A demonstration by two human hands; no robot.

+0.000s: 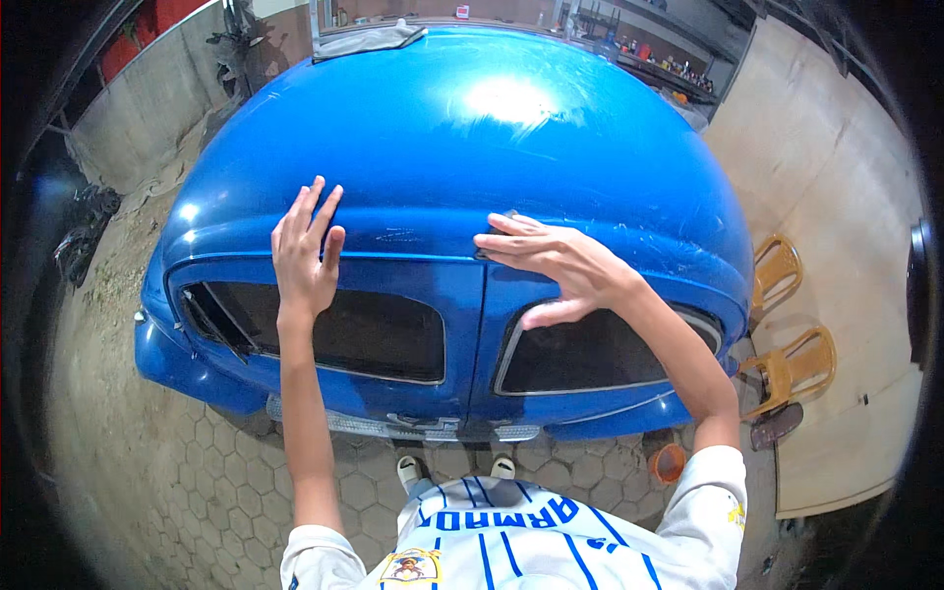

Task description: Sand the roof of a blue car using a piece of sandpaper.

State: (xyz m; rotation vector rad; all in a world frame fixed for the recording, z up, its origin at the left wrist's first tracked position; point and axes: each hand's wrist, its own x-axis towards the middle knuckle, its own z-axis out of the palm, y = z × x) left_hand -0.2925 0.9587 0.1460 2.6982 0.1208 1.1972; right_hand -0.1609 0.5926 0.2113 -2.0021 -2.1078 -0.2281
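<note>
A blue rounded car [551, 167] stands in front of me, its side windows and door seam facing me. My left hand [307, 251] lies open on the roof edge above the left window [383, 334], fingers spread and pointing away. Further right, my right hand [551, 261] is laid sideways over the roof edge near the door seam, its fingers pointing left and its thumb held apart. Under those fingers a dark flat pad [481, 255] shows in small part, pressed to the paint; most of it is hidden. Pale scuffs mark the roof.
A grey cloth [369, 41] lies on the far left of the roof. Two yellow-brown chairs [801, 364] and an orange bucket [668, 462] are on the right, beside a pale panel [826, 246]. Shelves with bottles [678, 71] stand behind. Hexagonal paving [236, 472] lies underfoot.
</note>
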